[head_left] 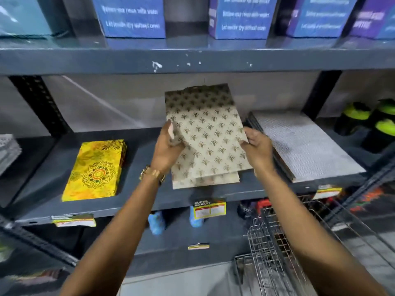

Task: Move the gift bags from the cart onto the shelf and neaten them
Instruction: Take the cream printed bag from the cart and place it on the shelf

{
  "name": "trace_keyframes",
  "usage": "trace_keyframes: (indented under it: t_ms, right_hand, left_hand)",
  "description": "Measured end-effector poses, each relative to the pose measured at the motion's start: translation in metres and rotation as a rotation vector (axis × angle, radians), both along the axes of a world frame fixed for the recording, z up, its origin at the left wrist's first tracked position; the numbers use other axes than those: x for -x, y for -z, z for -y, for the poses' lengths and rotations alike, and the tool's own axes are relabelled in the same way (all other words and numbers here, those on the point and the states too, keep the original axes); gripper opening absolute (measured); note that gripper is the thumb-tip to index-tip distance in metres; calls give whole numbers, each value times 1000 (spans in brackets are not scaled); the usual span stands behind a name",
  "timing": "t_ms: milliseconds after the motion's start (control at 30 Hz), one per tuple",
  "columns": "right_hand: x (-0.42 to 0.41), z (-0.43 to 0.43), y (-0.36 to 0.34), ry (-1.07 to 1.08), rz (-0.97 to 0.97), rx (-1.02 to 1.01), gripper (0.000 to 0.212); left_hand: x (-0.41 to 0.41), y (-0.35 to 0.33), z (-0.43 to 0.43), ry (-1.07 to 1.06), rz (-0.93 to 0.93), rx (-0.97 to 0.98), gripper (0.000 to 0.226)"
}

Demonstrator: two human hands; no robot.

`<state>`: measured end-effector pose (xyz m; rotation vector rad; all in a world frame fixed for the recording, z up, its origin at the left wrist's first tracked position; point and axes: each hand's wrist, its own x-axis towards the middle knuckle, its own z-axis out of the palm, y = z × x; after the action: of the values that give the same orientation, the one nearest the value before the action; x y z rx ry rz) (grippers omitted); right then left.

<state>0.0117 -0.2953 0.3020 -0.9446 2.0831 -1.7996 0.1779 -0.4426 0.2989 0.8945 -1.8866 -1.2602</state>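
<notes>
A beige gift bag with a gold leaf pattern [210,133] is tilted up over the middle of the grey shelf [136,201]. My left hand [167,148] grips its left edge and my right hand [257,147] grips its right edge. Under it lies another beige patterned bag [205,181], flat on the shelf. A stack of yellow gift bags with a mandala print [96,170] lies flat to the left. A stack of silver-white dotted bags [305,144] lies flat to the right. The wire cart [277,242] stands at the lower right.
Blue and purple boxes [130,16] line the shelf above. Black bottles with green lids [372,122] stand at the far right. Price labels [210,209] hang on the shelf's front edge. A grey stack [8,150] sits at the far left. Blue items [157,223] sit on the lower shelf.
</notes>
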Motion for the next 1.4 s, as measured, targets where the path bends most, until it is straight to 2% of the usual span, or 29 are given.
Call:
trace_keyframes:
  t_ms: [133, 200, 267, 333, 367, 433, 467, 533, 867, 933, 1000, 1100, 1233, 1300, 1400]
  right_hand:
    - [24, 40, 26, 78, 0, -97, 43]
    - [28, 50, 41, 98, 19, -155, 42]
    - [27, 56, 57, 107, 37, -237, 40]
    - [21, 57, 70, 142, 30, -318, 42]
    - [18, 57, 76, 158, 16, -344, 43]
    - [13, 56, 88, 176, -20, -381, 44]
    - [13, 55, 92, 177, -32, -399, 44]
    - [14, 55, 98, 177, -43, -417, 45]
    - [8, 50, 94, 170, -91, -414, 42]
    - [9, 41, 85, 161, -125, -378, 39]
    - [8, 27, 77, 150, -145, -332, 40]
    - [9, -2, 69, 157, -184, -287, 40]
    - [23, -60, 71, 222, -247, -272, 38]
    - [33, -95, 75, 266, -240, -252, 37]
    - [52, -158, 88, 359, -155, -279, 35]
  left_hand:
    - [19, 15, 28, 6, 85, -17, 73]
    - [24, 32, 35, 33, 180, 43, 68]
    - [24, 50, 47, 90, 287, 73, 52]
    - [23, 61, 52, 129, 228, -14, 25]
    - [22, 68, 55, 130, 244, -39, 26]
    - [18, 75, 53, 104, 368, 41, 45]
    - [18, 76, 49, 36, 368, 21, 54]
    - [17, 73, 46, 76, 387, -2, 66]
    - [19, 70, 53, 111, 385, 0, 55]
    - [22, 64, 49, 101, 388, -37, 58]
    - [28, 59, 39, 52, 445, 18, 66]
    - [41, 50, 6, 35, 435, 209, 72]
    - [73, 49, -65, 145, 373, 395, 73]
    - [92, 53, -105, 238, 319, 392, 71]
    - [126, 69, -171, 391, 264, 277, 68]
